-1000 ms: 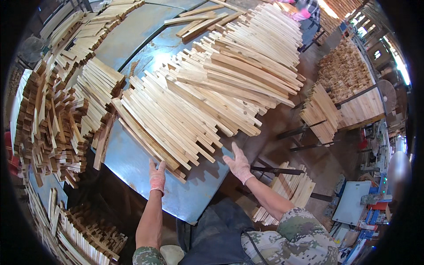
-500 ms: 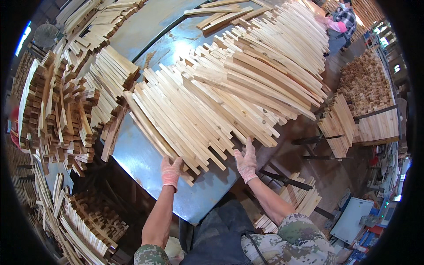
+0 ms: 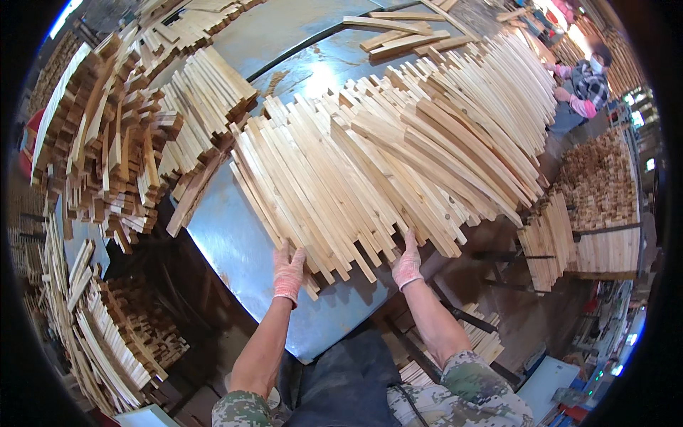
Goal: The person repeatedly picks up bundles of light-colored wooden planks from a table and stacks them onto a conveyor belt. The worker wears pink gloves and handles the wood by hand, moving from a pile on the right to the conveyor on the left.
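Observation:
A broad layer of pale wooden strips [image 3: 306, 167] lies side by side on a metal table [image 3: 228, 238], with uneven near ends. My left hand [image 3: 288, 274], in a pinkish-white work glove, rests against the outer strip on the left, its fingers stretched out and apart. At the near ends further right is my right hand [image 3: 407, 262], gloved alike, its fingers extended and touching the strip ends. Neither hand is wrapped round a strip. Several darker strips [image 3: 427, 156] lie slanted on top of the layer.
Stacked wood [image 3: 114, 156] stands at the left, beside a smaller stack [image 3: 206, 92]. Loose pieces [image 3: 398, 39] lie at the table's far side. Another person [image 3: 590, 85] is at the far right, near wood on a rack [image 3: 601, 249]. More strips [image 3: 480, 334] sit low at my right.
My left hand has moved inward and up along the outer strip, and the left strips now lie closer together. My view has shifted slightly. The other person's head has come into view.

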### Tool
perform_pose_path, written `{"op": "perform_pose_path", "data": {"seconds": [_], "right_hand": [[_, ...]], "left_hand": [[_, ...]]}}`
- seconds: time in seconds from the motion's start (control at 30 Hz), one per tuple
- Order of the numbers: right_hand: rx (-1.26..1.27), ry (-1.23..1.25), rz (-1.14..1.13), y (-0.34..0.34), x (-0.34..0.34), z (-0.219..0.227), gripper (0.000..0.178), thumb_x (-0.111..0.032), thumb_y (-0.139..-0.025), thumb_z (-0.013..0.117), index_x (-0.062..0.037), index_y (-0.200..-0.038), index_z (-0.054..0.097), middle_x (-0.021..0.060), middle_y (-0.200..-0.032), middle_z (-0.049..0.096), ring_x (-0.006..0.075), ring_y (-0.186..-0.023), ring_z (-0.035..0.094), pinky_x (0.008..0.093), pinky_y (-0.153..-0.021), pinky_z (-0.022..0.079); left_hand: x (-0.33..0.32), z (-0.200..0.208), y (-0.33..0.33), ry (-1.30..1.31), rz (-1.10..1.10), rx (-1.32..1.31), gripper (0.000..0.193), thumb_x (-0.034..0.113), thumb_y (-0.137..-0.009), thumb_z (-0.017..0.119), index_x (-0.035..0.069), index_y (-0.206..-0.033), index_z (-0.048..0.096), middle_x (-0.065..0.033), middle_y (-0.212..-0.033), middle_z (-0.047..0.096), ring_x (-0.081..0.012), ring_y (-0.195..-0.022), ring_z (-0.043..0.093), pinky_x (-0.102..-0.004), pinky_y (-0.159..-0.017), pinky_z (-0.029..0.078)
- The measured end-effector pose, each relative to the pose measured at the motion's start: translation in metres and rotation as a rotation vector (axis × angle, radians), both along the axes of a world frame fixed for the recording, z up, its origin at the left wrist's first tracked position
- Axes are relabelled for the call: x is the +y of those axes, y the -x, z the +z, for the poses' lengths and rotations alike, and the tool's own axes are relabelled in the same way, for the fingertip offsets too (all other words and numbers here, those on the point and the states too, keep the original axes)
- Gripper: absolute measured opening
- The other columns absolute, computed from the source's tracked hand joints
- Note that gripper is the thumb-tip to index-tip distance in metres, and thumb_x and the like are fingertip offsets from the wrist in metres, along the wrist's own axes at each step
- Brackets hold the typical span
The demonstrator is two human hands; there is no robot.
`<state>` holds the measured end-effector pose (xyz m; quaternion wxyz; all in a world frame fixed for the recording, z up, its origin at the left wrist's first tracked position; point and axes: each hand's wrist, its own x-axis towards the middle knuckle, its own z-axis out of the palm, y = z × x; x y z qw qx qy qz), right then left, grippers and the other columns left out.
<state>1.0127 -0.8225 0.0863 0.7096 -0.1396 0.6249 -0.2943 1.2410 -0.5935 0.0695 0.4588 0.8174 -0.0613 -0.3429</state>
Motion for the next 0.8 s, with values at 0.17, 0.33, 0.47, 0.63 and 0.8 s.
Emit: {"op": "perform_pose_path", "data": {"seconds": [0.17,0.33,0.47,0.63,0.8], "right_hand": [[-0.099,0.091,0.010,-0.003,0.041,0.003,0.070,-0.062,-0.097,0.074,-0.0137,-0.145,0.057,0.0096,-0.122,0.070,0.0251,-0.110,0.070,0.0428,-0.096,0.059],[0.010,-0.138,0.146,-0.005,0.070,-0.005,0.060,-0.060,-0.096,0.078,-0.0193,-0.138,0.064,0.0040,-0.117,0.064,0.0243,-0.104,0.062,0.0523,-0.089,0.059],[0.012,-0.104,0.475,0.026,0.053,-0.009,0.070,-0.058,-0.098,0.076,-0.0098,-0.146,0.061,0.0103,-0.118,0.070,0.0277,-0.103,0.068,0.0451,-0.098,0.057],[0.664,0.706,0.810,0.042,0.040,-0.004,0.076,-0.048,-0.100,0.072,0.0004,-0.155,0.052,0.0264,-0.146,0.063,0.0371,-0.133,0.063,0.0432,-0.114,0.048],[0.714,1.146,1.140,-0.006,0.002,0.068,0.072,-0.037,-0.099,0.071,-0.0009,-0.157,0.050,0.0272,-0.155,0.055,0.0414,-0.143,0.054,0.0466,-0.119,0.045]], "left_hand": [[0.008,-0.011,0.012,-0.095,0.014,-0.068,0.083,0.051,-0.101,0.069,0.001,-0.163,0.045,-0.0380,-0.172,0.022,-0.0467,-0.163,0.021,-0.0452,-0.132,0.022],[0.046,-0.033,-0.025,-0.049,-0.001,-0.079,0.080,0.050,-0.101,0.070,-0.004,-0.157,0.051,-0.0377,-0.172,0.023,-0.0455,-0.163,0.022,-0.0441,-0.132,0.023],[0.048,-0.037,-0.029,0.011,0.004,-0.036,0.076,0.043,-0.100,0.074,-0.008,-0.153,0.055,-0.0351,-0.172,0.028,-0.0409,-0.161,0.029,-0.0425,-0.130,0.026],[0.045,-0.020,-0.020,0.006,0.059,-0.074,0.072,0.039,-0.101,0.073,-0.003,-0.156,0.052,-0.0312,-0.165,0.040,-0.0369,-0.152,0.044,-0.0428,-0.126,0.034],[0.044,-0.001,-0.016,0.190,0.146,-0.004,0.069,0.034,-0.104,0.068,-0.001,-0.159,0.047,-0.0216,-0.155,0.053,-0.0321,-0.144,0.052,-0.0404,-0.121,0.041]]}}
